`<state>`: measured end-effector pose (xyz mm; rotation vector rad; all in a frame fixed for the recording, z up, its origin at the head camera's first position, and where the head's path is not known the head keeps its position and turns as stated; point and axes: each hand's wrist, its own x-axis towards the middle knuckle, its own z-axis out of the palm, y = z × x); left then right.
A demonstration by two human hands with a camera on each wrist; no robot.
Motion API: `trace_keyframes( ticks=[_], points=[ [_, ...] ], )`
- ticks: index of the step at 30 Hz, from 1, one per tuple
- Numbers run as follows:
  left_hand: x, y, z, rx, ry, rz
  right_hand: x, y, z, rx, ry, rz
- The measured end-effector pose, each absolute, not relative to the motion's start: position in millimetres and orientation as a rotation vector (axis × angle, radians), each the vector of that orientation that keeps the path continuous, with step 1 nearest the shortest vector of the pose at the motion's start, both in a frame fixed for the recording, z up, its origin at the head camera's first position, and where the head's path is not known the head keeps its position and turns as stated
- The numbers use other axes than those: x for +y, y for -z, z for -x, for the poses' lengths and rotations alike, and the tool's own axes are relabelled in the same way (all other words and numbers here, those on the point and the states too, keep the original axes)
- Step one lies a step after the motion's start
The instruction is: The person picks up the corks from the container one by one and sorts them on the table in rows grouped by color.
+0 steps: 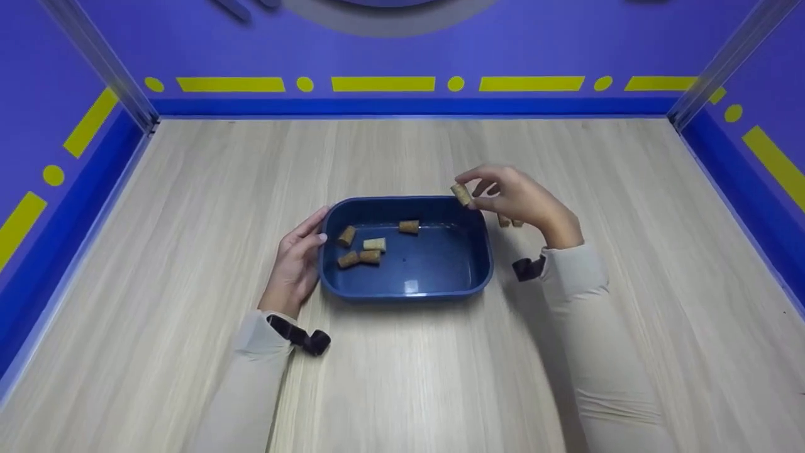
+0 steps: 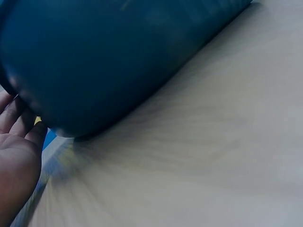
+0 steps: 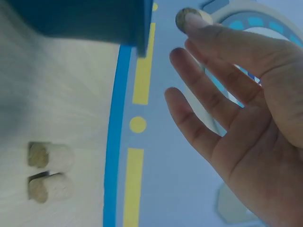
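Note:
A dark blue plastic tub (image 1: 434, 264) stands on the table with several corks lying in it, among them a pale cork (image 1: 374, 245) and a brown cork (image 1: 409, 226). My left hand (image 1: 295, 255) holds the tub by its left end, thumb at the rim and fingers along the outer wall; in the left wrist view those fingers (image 2: 23, 120) touch the wall. Over the tub's back right corner, my right hand (image 1: 512, 195) pinches a cork (image 1: 461, 194) between thumb and fingertips. Its other fingers are spread, as the right wrist view shows.
Two more corks (image 3: 49, 156) lie side by side on the table, right of the tub, partly hidden under the right hand in the head view. The pale wood table (image 1: 220, 189) is bordered by blue-purple walls (image 1: 390, 56) at the back and sides.

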<state>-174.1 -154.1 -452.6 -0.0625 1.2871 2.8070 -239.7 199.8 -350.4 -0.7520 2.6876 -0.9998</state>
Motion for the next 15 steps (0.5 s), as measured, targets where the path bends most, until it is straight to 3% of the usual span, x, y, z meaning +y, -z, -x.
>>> trace_keyframes(
  ticks=[15],
  points=[
    [-153.7, 452.3, 174.3, 1.304, -2.805, 0.068, 234.0, 379.2, 237.3, 2.781, 1.167, 0.565]
  ],
)
